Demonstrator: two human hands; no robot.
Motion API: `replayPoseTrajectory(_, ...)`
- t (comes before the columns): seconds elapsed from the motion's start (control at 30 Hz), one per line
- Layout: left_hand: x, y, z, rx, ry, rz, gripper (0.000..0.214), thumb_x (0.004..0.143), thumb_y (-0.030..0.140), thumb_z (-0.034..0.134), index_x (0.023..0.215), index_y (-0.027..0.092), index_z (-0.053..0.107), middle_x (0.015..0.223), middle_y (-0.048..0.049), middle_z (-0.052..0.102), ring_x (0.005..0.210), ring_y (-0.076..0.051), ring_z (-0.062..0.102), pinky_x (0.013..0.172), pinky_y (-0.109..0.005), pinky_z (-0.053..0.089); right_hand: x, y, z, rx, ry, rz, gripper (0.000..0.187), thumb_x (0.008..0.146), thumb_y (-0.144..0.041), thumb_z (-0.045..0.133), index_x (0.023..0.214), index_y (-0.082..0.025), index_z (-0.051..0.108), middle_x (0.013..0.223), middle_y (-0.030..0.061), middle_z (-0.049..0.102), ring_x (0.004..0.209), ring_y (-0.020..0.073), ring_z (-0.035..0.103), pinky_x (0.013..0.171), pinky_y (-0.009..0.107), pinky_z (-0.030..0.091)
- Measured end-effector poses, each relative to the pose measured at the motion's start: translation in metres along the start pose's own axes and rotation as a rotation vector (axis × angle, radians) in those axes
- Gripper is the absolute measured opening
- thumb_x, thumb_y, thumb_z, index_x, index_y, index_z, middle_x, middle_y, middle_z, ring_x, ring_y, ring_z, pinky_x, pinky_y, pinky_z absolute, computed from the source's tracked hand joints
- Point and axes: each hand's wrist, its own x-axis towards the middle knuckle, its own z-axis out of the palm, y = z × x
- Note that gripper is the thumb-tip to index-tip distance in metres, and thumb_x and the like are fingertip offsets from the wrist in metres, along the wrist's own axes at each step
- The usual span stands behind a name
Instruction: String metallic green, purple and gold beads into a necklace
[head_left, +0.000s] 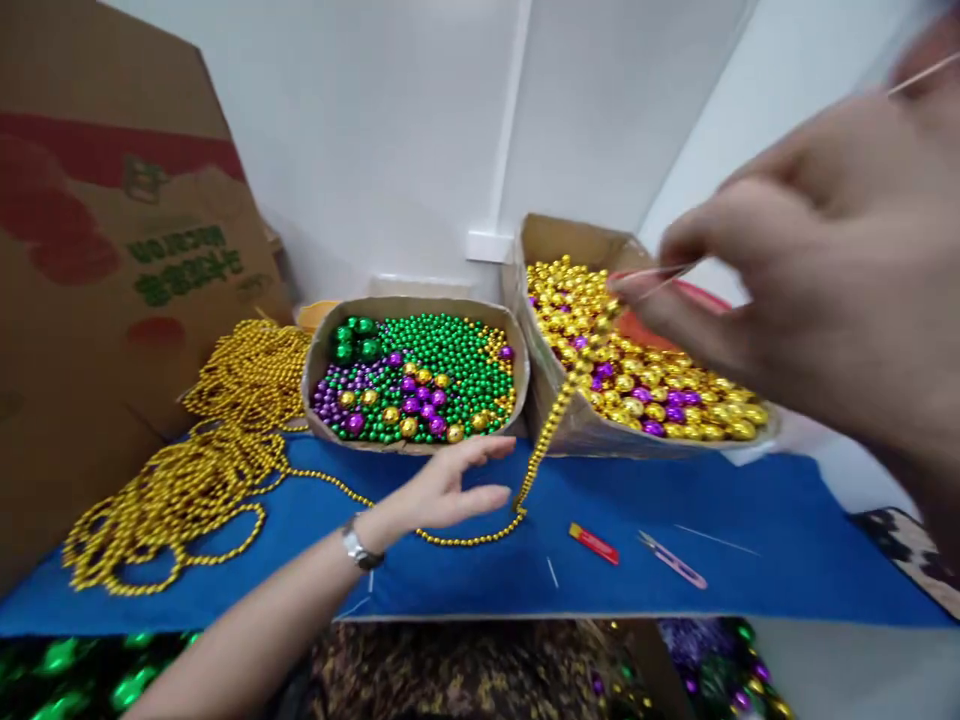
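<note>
My right hand (pixel 810 230), raised at the upper right and blurred, pinches a thin pale thread (pixel 679 275) between thumb and fingers. From its fingertips a gold bead string (pixel 553 420) hangs slanting down to the blue cloth. The beads then curve left along the cloth, under my left hand, to a heap of gold bead strings (pixel 195 470). My left hand (pixel 454 485) is open, its fingers stretched out toward the hanging beads, apparently without gripping them. A metal watch sits on that wrist. Whether the beads are tied to the thread is too blurred to tell.
A low box (pixel 306 385) of green, purple and gold beads stands at the back middle. A bigger box (pixel 534 390) holds gold and purple beads. On the blue cloth (pixel 480 580) lie a red lighter-like piece (pixel 594 545) and pink thread snips (pixel 675 562). A large carton (pixel 112 240) stands left.
</note>
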Motion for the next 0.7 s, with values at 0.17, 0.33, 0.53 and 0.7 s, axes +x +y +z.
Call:
replayPoseTrajectory(0.17, 0.028, -0.023, 0.047, -0.412, -0.172, -0.103, 0.048, 0.081, 0.045, 0.063, 0.12, 0.017, 0.056, 0.102, -0.0107, 0.067, 0.093, -0.021, 0.062, 0.079, -0.032, 0.048, 0.012, -0.005, -0.01, -0.277, 0.056, -0.706, 0.063, 0.089, -0.056, 0.027, 0.08, -0.012, 0.07, 0.098, -0.0007, 0.066, 0.096, 0.0145, 0.062, 0.106, 0.054, 0.018)
replayPoseTrajectory(0.33, 0.022, -0.034, 0.046, -0.439, -0.206, -0.151, 0.035, 0.083, 0.045, 0.061, 0.094, 0.012, 0.065, 0.071, -0.0032, 0.062, 0.068, -0.014, 0.058, 0.069, -0.026, 0.045, 0.009, 0.027, -0.005, -0.318, 0.047, -0.796, 0.042, 0.097, -0.038, 0.037, 0.074, -0.017, 0.064, 0.083, 0.0028, 0.057, 0.097, 0.0191, 0.055, 0.108, 0.065, 0.014)
replayPoseTrajectory(0.53, 0.01, -0.033, 0.021, -0.373, -0.175, -0.163, 0.03, 0.084, 0.042, 0.06, 0.092, 0.013, 0.064, 0.068, -0.0019, 0.061, 0.065, -0.013, 0.057, 0.066, -0.025, 0.044, 0.007, 0.046, -0.013, -0.395, -0.019, -0.82, 0.044, 0.1, -0.039, 0.031, 0.08, -0.016, 0.062, 0.09, 0.0027, 0.056, 0.104, 0.0194, 0.049, 0.104, 0.07, 0.011)
replayPoseTrajectory(0.7, -0.005, -0.033, -0.005, -0.152, -0.208, -0.225, 0.032, 0.085, 0.044, 0.057, 0.093, 0.014, 0.063, 0.071, -0.002, 0.063, 0.068, -0.013, 0.057, 0.065, -0.023, 0.044, -0.001, 0.053, -0.012, -0.342, -0.028, -0.79, 0.058, 0.101, -0.044, 0.023, 0.07, -0.013, 0.061, 0.097, 0.0009, 0.057, 0.109, 0.0189, 0.047, 0.104, 0.069, 0.011)
